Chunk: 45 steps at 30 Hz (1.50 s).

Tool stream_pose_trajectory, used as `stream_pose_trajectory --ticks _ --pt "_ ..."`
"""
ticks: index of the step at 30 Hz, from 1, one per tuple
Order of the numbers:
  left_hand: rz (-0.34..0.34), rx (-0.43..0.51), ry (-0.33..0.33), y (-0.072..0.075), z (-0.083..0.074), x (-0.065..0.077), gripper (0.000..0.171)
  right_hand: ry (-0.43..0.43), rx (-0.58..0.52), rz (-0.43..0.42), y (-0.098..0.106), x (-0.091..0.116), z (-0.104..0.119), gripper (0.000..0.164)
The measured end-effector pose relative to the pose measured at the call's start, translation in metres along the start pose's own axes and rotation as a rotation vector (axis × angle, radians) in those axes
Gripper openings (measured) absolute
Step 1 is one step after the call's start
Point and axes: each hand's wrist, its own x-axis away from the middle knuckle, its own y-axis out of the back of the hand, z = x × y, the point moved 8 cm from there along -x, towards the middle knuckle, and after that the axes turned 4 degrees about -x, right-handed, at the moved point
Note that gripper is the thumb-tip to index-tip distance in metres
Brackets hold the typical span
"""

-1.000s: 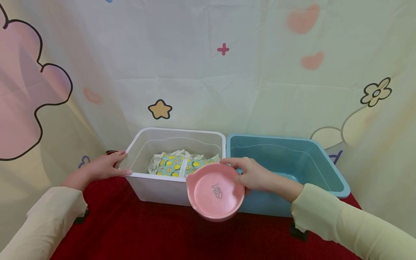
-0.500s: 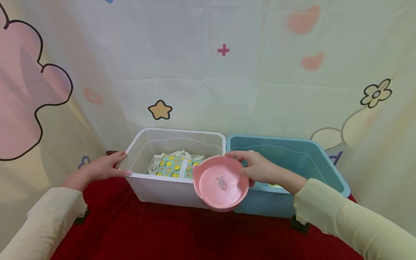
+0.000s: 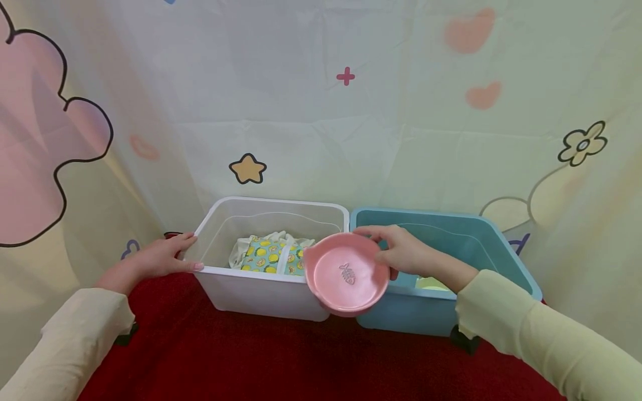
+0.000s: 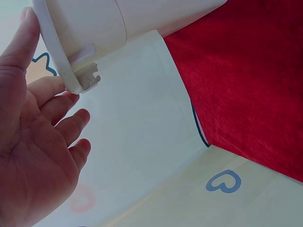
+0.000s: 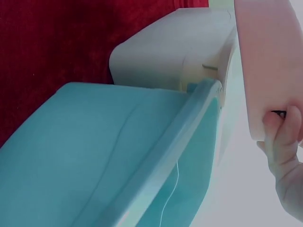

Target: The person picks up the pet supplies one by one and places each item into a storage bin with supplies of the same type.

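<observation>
Head view: right hand [image 3: 403, 253] pinched the bowl [image 3: 346, 281] at its rim, seemingly surest for something stiff, slick, breakable; left hand [image 3: 150, 259] lay wide on the white tub [image 3: 271, 275].

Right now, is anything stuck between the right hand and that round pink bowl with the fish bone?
Nothing visible: the right hand directly pinches the round, shiny pink bowl at its edge. The left hand holds the rectangular white tub's rim.
</observation>
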Motion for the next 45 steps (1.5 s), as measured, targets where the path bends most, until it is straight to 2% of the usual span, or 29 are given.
stream_pose_trajectory --ticks 12,19,28,45 --pt "0.003 0.009 0.009 -0.001 0.001 0.001 0.089 -0.006 0.008 -0.020 0.015 -0.003 -0.002 0.056" --pt "0.003 0.001 0.010 -0.001 0.001 0.000 0.089 -0.054 0.000 -0.030 0.022 -0.005 -0.007 0.057" --pt "0.000 -0.017 0.002 0.000 0.002 0.000 0.088 -0.067 0.007 -0.024 0.030 -0.010 -0.011 0.057" --pt "0.005 0.010 0.008 -0.002 0.004 -0.001 0.089 -0.094 0.040 -0.006 0.041 -0.013 -0.011 0.057"
